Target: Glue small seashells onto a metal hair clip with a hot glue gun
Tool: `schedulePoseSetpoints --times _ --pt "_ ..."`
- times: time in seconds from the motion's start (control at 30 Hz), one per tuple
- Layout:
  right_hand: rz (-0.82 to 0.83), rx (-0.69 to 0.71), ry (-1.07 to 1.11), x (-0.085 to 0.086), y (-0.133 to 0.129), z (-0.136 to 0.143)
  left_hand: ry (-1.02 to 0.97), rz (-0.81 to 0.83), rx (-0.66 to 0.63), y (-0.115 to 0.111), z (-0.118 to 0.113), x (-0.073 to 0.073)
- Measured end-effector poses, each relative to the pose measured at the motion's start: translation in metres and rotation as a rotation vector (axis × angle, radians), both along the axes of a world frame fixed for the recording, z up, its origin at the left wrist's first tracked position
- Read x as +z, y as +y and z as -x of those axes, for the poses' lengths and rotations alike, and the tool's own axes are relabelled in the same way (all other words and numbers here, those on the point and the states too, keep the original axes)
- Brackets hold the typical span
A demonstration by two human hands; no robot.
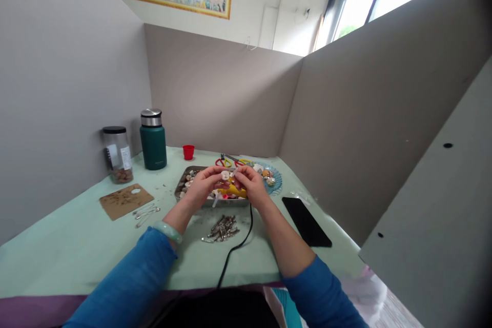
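Observation:
My left hand (207,184) is closed, its thumb and fingers pinching a small round whitish piece (225,176) that looks like a shell or a button. Close beside it, my right hand (248,182) has its fingertips pressed together around something small and pale; its kind is too small to make out. Both hands are over a metal tray (180,190) full of small mixed pieces. Partly hidden under them lies a yellow tool (232,192), with a black cord (238,245) running toward me. In front of the tray is a pile of small metal clips (223,228).
A green bottle (153,143), a clear jar (118,156) and a red cup (188,152) stand behind on the left. Brown cardboard (126,201) and safety pins (146,212) lie left. Pliers (242,162), a blue plate (277,178) and a black phone (306,221) lie right. Partitions enclose the table.

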State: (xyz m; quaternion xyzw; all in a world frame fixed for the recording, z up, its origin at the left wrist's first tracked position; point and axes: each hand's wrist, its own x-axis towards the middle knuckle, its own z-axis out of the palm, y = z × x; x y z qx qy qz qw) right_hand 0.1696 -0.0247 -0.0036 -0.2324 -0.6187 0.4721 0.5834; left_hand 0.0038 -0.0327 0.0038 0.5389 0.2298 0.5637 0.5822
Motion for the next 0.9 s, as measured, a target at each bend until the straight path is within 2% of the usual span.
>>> schedulePoseSetpoints --times 0.2,0.5,0.7,0.9 --pt "0.028 0.040 -0.021 -0.0014 0.0008 -0.0013 0.010 -0.006 0.009 -0.0016 -0.0006 0.0004" --pt "0.013 0.076 -0.047 -0.0014 0.0005 -0.0003 0.200 -0.136 0.124 -0.0035 -0.0012 -0.0001" --pt "-0.080 -0.084 -0.137 -0.0034 0.0016 0.0053 0.277 -0.162 0.211 -0.0033 -0.0057 0.0002" --pt "-0.256 -0.291 -0.310 -0.0102 0.0025 0.0077 0.338 -0.192 0.313 -0.0009 -0.0065 -0.0009"
